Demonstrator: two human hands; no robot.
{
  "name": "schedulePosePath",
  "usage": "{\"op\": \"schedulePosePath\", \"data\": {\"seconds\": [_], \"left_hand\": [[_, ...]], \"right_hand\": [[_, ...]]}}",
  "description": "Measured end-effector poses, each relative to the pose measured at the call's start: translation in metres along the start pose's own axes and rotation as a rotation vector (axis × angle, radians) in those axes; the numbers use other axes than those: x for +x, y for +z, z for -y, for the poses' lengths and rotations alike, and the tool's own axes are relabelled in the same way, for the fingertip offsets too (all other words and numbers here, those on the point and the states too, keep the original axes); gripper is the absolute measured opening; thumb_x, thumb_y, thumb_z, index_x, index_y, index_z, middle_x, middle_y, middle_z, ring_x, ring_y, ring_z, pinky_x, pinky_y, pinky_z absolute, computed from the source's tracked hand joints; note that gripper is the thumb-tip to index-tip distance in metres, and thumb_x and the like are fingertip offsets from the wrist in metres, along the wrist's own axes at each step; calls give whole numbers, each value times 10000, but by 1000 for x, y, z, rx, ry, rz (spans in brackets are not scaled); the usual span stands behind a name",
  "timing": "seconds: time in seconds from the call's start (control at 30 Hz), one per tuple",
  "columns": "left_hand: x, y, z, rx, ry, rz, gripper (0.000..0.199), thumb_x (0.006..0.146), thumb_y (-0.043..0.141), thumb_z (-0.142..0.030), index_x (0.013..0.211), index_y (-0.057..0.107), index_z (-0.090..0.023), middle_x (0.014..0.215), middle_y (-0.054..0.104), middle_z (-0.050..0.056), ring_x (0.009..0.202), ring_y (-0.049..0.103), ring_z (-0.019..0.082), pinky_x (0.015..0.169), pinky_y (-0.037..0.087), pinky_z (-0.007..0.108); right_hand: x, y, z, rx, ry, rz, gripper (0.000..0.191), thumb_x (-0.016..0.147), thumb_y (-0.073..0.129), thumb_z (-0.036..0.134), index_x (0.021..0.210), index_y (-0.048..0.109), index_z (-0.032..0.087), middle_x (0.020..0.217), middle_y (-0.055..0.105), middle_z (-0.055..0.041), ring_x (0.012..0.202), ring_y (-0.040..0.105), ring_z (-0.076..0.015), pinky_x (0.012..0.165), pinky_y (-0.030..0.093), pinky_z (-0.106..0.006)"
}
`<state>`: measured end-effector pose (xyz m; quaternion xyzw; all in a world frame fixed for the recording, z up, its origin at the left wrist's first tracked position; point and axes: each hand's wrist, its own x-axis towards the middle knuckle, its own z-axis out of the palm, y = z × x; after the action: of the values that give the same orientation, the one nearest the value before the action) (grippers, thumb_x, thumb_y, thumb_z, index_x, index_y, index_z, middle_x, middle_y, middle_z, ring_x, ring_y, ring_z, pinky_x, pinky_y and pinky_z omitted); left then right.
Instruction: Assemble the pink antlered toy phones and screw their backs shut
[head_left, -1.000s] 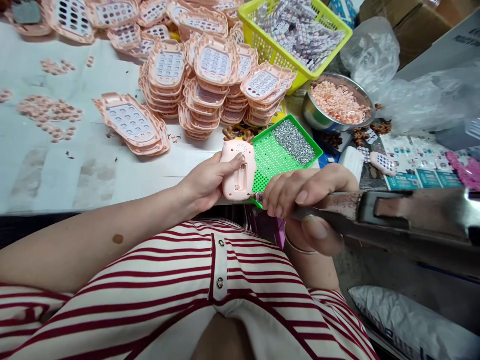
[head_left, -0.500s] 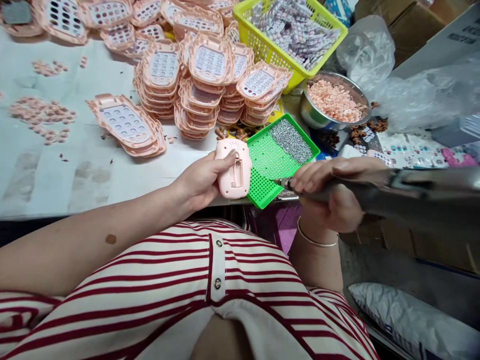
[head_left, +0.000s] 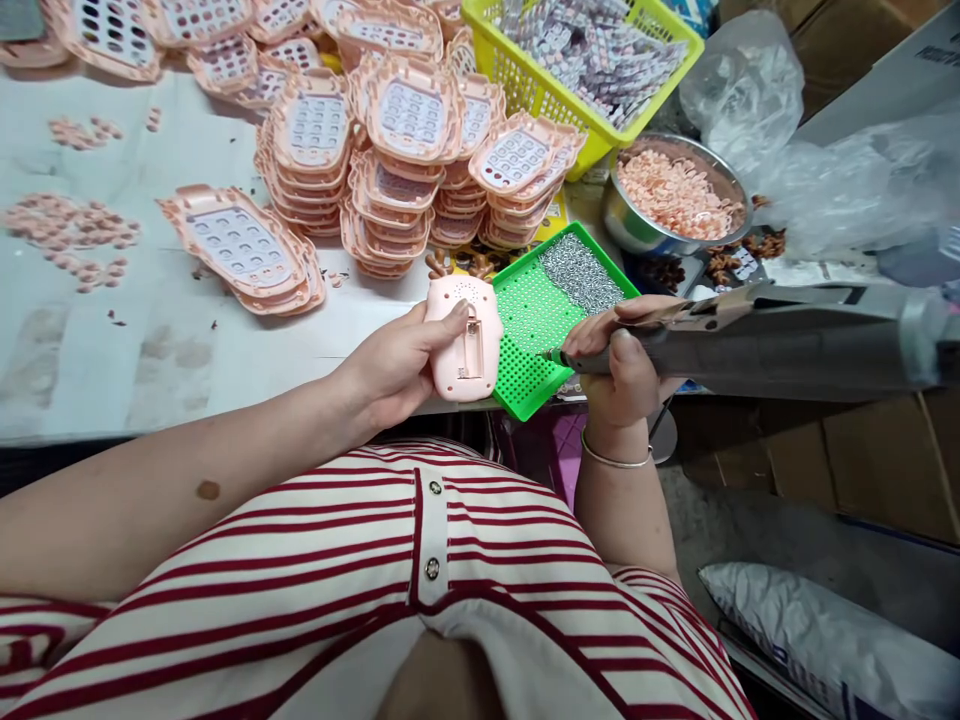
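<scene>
My left hand (head_left: 397, 368) holds a pink plastic case (head_left: 480, 350) with brown antlers, its back and open battery compartment facing up, my thumb on its upper part. My right hand (head_left: 626, 365) is wrapped round a long grey power screwdriver (head_left: 780, 345) lying nearly level, its tip pointing left over a green tray (head_left: 525, 385). Small silver screws (head_left: 581, 275) are heaped in the tray's upper part. The tip is a little to the right of the case and does not touch it.
Stacked pink shells (head_left: 311, 130) stand behind the case. Beyond the tray are a yellow basket (head_left: 517, 85) of small printed parts and a steel bowl (head_left: 637, 225) of pink pieces. Pink buttons (head_left: 75, 225) lie on the table's left. Clear plastic bags (head_left: 847, 190) are at the right.
The screwdriver has swung to a more level pose, and my right hand has shifted slightly left with it. My left hand and the case have barely moved.
</scene>
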<state>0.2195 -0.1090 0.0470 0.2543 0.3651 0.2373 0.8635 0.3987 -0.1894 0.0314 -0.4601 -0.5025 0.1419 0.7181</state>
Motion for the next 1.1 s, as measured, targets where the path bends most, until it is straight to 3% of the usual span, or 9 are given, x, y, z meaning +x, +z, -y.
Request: {"op": "schedulePosePath", "data": {"seconds": [0.23, 0.4, 0.57, 0.73, 0.93, 1.1], "left_hand": [[1, 1, -1, -43, 31, -32, 281, 948, 583, -181, 1225, 591, -133, 1137, 730, 114, 981, 710, 209, 989, 558, 435], [4, 2, -2, -74, 63, -49, 268, 942, 598, -184, 1210, 592, -167, 1132, 721, 89, 1010, 694, 198, 998, 549, 437], [4, 7, -1, -109, 91, -63, 229, 927, 614, -162, 1155, 591, -167, 999, 719, 51, 860, 691, 157, 905, 576, 374], [-1, 10, 0, -112, 130, -37, 170, 897, 653, -157, 1058, 597, -159, 841, 692, 12, 738, 660, 124, 799, 554, 268], [-3, 10, -2, -108, 99, -47, 182, 886, 668, -163, 1053, 597, -164, 826, 679, 6, 735, 640, 131, 828, 530, 289], [-3, 9, -3, -79, 123, -43, 176, 885, 663, -160, 1049, 599, -172, 836, 681, 12, 748, 636, 142, 836, 527, 310]], "right_hand": [[-1, -2, -3, -135, 47, 18, 296, 828, 652, 564, 925, 542, 307, 583, 452, 73, 430, 466, -122, 439, 444, -306], [11, 16, 33, -44, -127, -30, 113, 895, 600, 428, 908, 546, 329, 538, 368, 80, 412, 445, -131, 418, 428, -287], [10, 38, 76, 62, -118, 155, 127, 907, 583, 452, 978, 566, 348, 558, 461, 85, 432, 494, -123, 482, 484, -288], [-3, 58, 76, 149, -162, 220, 177, 898, 591, 431, 1036, 542, 332, 568, 489, 90, 453, 526, -121, 485, 492, -280], [-8, 60, 83, 120, -7, 284, 152, 883, 618, 412, 1015, 576, 350, 625, 569, 70, 520, 598, -151, 509, 551, -321], [-8, 64, 91, 74, 20, 308, 117, 880, 620, 418, 977, 579, 367, 616, 573, 68, 494, 571, -152, 497, 539, -320]]}}
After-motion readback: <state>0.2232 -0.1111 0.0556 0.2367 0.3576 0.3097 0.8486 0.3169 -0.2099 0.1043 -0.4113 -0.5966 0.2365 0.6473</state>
